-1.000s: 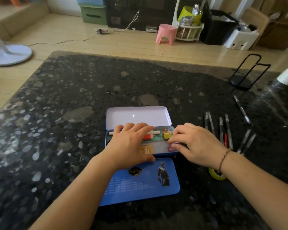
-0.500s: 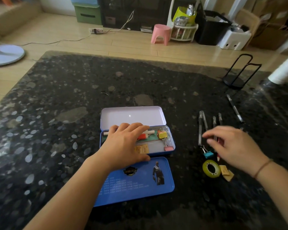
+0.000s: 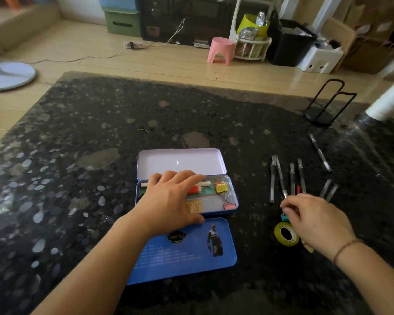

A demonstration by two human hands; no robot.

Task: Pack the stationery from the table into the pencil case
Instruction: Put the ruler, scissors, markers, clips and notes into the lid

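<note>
The blue lid (image 3: 182, 253) carries a dark badge and rows of pale text, too small to read. The left hand (image 3: 168, 201) lies flat, fingers straight, over the open case (image 3: 233, 201). The right hand (image 3: 314, 219), fingers curled, seems to pinch a teal clip (image 3: 283, 217) beside the tape (image 3: 286, 234). Pens (image 3: 292, 178) lie just beyond. Bare surface (image 3: 100, 133) spreads left and ahead.

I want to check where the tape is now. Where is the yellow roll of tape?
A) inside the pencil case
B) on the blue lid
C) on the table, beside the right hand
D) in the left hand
C: the yellow roll of tape lies on the dark table, just beside the right hand, outside the pencil case.
</note>
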